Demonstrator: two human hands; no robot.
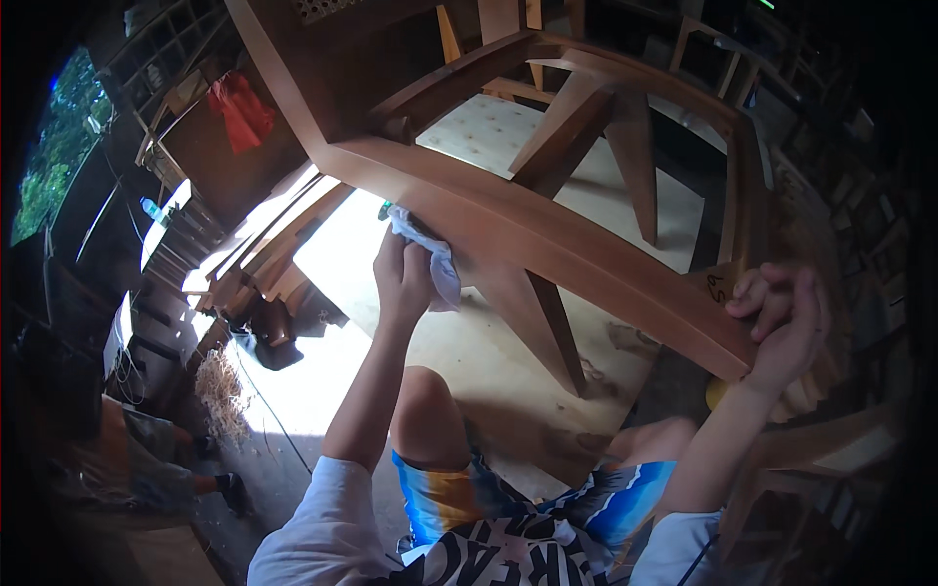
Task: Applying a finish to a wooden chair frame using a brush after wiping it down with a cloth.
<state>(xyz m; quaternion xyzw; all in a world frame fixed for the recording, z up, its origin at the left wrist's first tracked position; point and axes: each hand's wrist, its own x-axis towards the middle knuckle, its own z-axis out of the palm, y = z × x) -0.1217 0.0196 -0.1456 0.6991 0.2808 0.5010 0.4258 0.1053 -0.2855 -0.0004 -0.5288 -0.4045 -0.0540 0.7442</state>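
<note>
A large brown wooden chair frame (pixel 489 210) stands before me, tilted, with tapered legs and a woven panel at its top. My left hand (pixel 403 273) is closed on a crumpled white cloth (pixel 442 276), held against the lower side of the long front rail, near its left end. A small green bit shows at the cloth's upper edge; what it belongs to is hidden. At the rail's right end my right hand (pixel 777 313) wraps round the corner, fingers curled over the wood. Dark handwritten marks show on the inner wood beside those fingers.
The frame stands over a pale plywood board (pixel 625 376). Stacked wooden strips (pixel 269 249) lie to the left, with wood shavings (pixel 223 391) on the floor. A red cloth (pixel 240 109) hangs behind. Another person's leg (pixel 210 485) shows at lower left. Many wooden parts crowd the right side.
</note>
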